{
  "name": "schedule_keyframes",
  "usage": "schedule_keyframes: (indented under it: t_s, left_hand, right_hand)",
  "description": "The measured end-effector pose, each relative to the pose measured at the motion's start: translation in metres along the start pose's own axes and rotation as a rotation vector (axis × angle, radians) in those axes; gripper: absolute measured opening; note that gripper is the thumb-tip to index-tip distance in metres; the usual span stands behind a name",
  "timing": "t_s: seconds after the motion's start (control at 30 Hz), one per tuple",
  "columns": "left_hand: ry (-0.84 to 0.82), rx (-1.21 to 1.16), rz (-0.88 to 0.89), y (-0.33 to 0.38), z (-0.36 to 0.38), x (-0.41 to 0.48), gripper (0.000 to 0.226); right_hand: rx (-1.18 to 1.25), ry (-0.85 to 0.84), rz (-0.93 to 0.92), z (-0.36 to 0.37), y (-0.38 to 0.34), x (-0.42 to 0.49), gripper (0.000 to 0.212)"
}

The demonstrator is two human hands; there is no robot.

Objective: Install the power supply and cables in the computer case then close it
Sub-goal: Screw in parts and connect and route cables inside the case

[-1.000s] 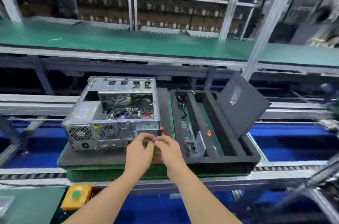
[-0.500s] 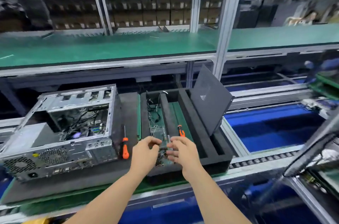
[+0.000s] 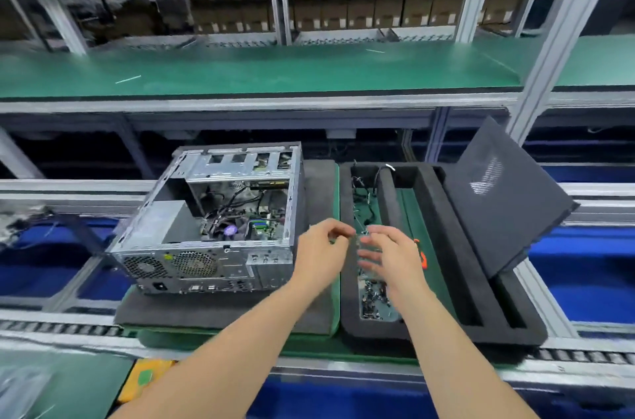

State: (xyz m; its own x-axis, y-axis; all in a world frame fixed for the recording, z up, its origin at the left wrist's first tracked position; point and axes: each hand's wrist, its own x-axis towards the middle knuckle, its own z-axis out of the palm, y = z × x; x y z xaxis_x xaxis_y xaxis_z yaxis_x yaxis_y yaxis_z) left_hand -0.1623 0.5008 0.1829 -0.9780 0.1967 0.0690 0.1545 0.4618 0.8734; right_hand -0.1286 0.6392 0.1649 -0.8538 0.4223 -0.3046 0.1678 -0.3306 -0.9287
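Left hand (image 3: 321, 255): fingers curled; I cannot tell whether they pinch anything.
Right hand (image 3: 393, 259): fingers loosely apart above black foam tray (image 3: 347, 310).

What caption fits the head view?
Left hand and right hand, close together above a foam tray beside the open computer case.

Open computer case (image 3: 206, 229) sits on a foam mat (image 3: 213, 312) with its guts showing, and the left hand (image 3: 319, 257) and right hand (image 3: 395, 260) meet over the black foam tray (image 3: 446, 332) beside it, above the screws (image 3: 372, 298), fingertips at something too blurry to make out.
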Motion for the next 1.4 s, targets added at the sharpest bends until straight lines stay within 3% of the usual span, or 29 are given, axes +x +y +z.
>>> schedule_keyframes:
  t_s: [0.23,0.47,0.87,1.2,1.33,1.4]
  left_hand:
    - [0.025,-0.084,0.051,0.003,-0.056,0.06,0.031]
    - [0.112,-0.19,-0.033,-0.025,-0.109,0.106,0.031]
    - [0.312,-0.079,-0.22,-0.079,-0.16,0.13,0.024]
    - [0.041,0.411,-0.255,-0.105,-0.177,0.136,0.027]
    - [0.117,0.31,-0.076,-0.083,-0.16,0.154,0.023]
    - [0.039,0.161,0.012,-0.06,-0.132,0.167,0.022]
  right_hand:
    - [-0.049,-0.015,-0.098,0.061,-0.03,0.032,0.022]
    - [-0.085,-0.067,-0.182,0.114,-0.055,0.061,0.02]
    - [-0.132,-0.133,-0.107,0.127,-0.039,0.11,0.018]
    - [-0.159,-0.161,-0.166,0.144,-0.046,0.141,0.017]
    - [-0.212,-0.032,-0.18,0.123,-0.055,0.158,0.02]
    - [-0.212,0.064,-0.164,0.105,-0.059,0.163,0.02]
